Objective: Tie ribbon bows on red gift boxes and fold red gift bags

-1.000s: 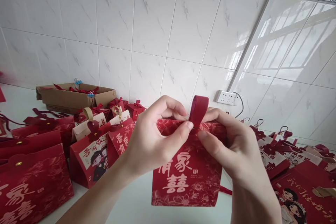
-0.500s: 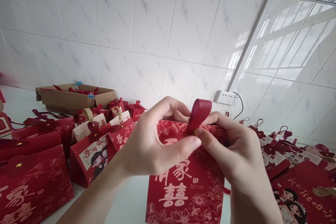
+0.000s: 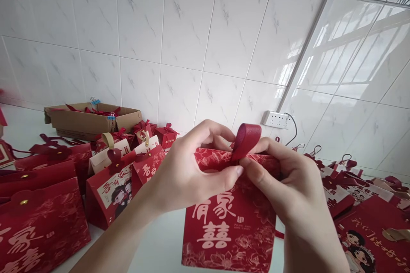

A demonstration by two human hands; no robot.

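Observation:
A red gift bag (image 3: 229,230) with pale floral print and characters hangs upright between my hands. From its top edge rises a looped dark red ribbon (image 3: 246,140). My left hand (image 3: 195,170) grips the top edge left of the ribbon, thumb in front and fingers behind. On the other side, my right hand (image 3: 285,179) pinches the bag's top at the ribbon's base, its thumb in front and its fingers behind. Both thumb tips nearly meet just below the loop.
A cardboard box (image 3: 92,119) holding red ribbons stands at the back left. Red bags (image 3: 41,222) and small boxes crowd the left side. More decorated bags (image 3: 371,230) stand at the right. A power strip (image 3: 276,119) is on the tiled wall.
The bag, its ribbon loop and both hands have shifted slightly to the right. The left thumb has drawn back a little from the right thumb.

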